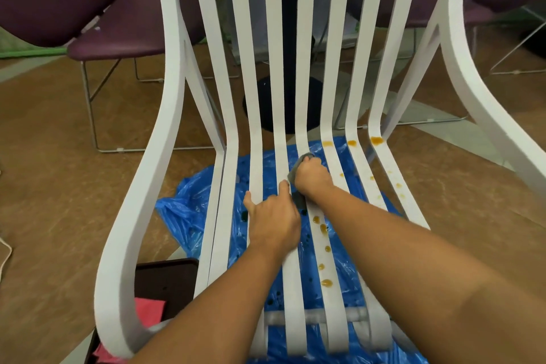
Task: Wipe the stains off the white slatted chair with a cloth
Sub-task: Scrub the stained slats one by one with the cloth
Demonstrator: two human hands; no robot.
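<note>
Our left grip (271,221) lies spread on the seat of the chair (165,97), its thumb and one finger straight along the slats (256,162); we judge it steadies the seat. Just right of its thumb, the grey cloth (293,177) is bunched in our right grip (313,177), whose fingers curl round it and press it onto a middle slat. Right of that grip and beyond it, amber stains (327,143) dot the slats, with more on its near side. We judge the cloth soft and limp, best held wadded under the palm. The slats look stiff but narrow and the drips sticky, so they call for firm strokes along each slat.
</note>
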